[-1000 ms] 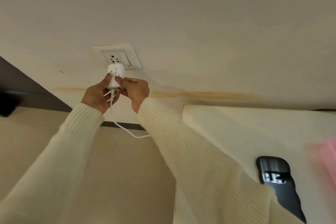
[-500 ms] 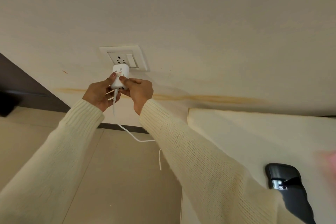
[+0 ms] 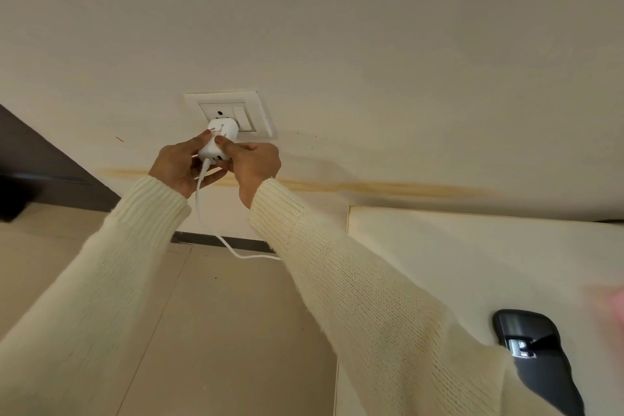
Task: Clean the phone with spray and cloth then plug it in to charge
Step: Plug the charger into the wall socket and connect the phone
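Observation:
A white charger adapter point(image 3: 219, 138) is pressed against the lower holes of the white wall socket point(image 3: 229, 111), held from both sides. My left hand point(image 3: 177, 167) grips its left side and my right hand point(image 3: 251, 164) grips its right side. A white cable point(image 3: 202, 199) hangs from the adapter's underside and runs down and right behind my right sleeve. The black phone point(image 3: 537, 358) lies face up on the cream table point(image 3: 472, 263) at the lower right, partly covered by my right sleeve.
A rocker switch point(image 3: 240, 116) sits beside the socket holes. A blurred pink object point(image 3: 611, 311) shows at the right edge on the table. Beige floor tiles point(image 3: 202, 331) lie below the hands. Dark furniture point(image 3: 40, 172) stands at the left.
Both hands have raised the adapter from just below the socket plate up onto the socket holes. The view has shifted slightly, moving the phone lower right.

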